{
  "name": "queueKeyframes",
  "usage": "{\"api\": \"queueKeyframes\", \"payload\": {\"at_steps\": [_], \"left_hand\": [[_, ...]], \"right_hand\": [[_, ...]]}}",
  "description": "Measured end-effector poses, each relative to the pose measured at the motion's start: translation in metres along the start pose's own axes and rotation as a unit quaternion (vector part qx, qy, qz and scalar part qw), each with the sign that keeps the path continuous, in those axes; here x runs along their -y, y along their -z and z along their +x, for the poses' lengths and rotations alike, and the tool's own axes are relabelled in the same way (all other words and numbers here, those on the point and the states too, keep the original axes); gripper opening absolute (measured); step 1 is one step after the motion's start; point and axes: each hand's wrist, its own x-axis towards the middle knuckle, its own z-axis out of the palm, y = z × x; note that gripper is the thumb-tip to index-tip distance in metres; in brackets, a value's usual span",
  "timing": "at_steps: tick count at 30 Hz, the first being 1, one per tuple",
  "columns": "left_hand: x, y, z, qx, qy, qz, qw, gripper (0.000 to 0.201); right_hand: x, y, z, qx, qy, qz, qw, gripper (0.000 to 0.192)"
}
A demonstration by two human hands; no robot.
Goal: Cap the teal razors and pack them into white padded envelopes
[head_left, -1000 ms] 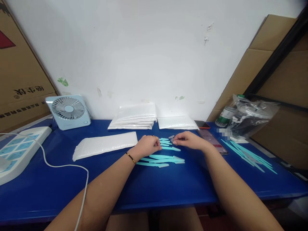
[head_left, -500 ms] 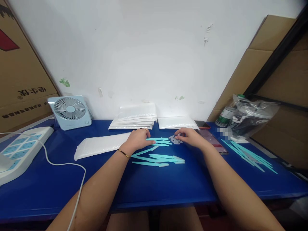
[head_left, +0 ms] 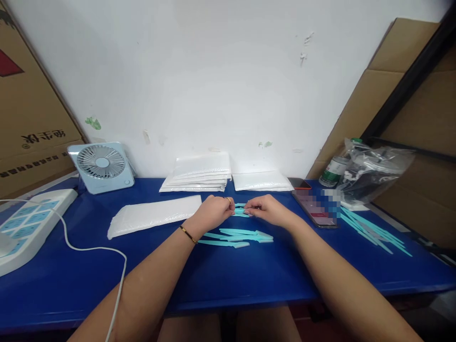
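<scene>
On the smooth blue table [head_left: 249,280], both hands meet over a small cluster of thin, flat turquoise plastic sticks [head_left: 241,212]. The left hand [head_left: 213,212], with a ring on one finger and a slim gold bracelet at the wrist, is curled with its fingertips pinched together on the left end of the sticks. The right hand [head_left: 268,209] mirrors it, its fingers closed on the right end, so the sticks lie between the two hands just above the tabletop. Both forearms reach forward and angle inward. Just nearer the person, a loose pile of the same sticks [head_left: 238,237] lies flat, each long and narrow with a pale tapered tip. To the left rests a soft white padded envelope [head_left: 153,214]; a stack of them [head_left: 199,173] sits against the wall. A phone [head_left: 315,209] lies to the right, near more turquoise sticks [head_left: 374,231].
</scene>
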Motion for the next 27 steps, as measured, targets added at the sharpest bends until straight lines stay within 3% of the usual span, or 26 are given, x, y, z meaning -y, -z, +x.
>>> {"api": "queueKeyframes", "payload": {"at_steps": [6,10,12,15,18,24,27], "left_hand": [[0.009,-0.008,0.007,-0.013,0.043,0.040,0.998,0.017],[0.009,-0.008,0.003,-0.041,0.039,0.004,0.998,0.021],[0.004,-0.007,-0.001,-0.008,0.004,-0.034,0.999,0.023],[-0.004,-0.007,-0.004,0.095,-0.048,-0.088,0.990,0.021],[-0.006,-0.011,-0.005,0.132,-0.045,-0.094,0.986,0.016],[-0.002,-0.013,0.000,0.035,0.037,-0.044,0.998,0.016],[0.002,-0.009,0.002,-0.004,0.050,-0.039,0.998,0.019]], "right_hand": [[-0.037,0.023,-0.004,-0.056,-0.070,0.026,0.996,0.034],[-0.045,0.031,-0.005,-0.076,-0.080,-0.018,0.994,0.034],[-0.046,0.033,-0.005,-0.086,-0.073,-0.035,0.993,0.033],[-0.046,0.034,-0.006,-0.097,-0.072,-0.046,0.992,0.032],[-0.042,0.034,-0.008,-0.084,-0.077,-0.038,0.993,0.032],[-0.022,0.031,-0.011,0.051,-0.051,0.037,0.997,0.035],[-0.021,0.027,-0.010,0.081,-0.046,0.033,0.995,0.034]]}}
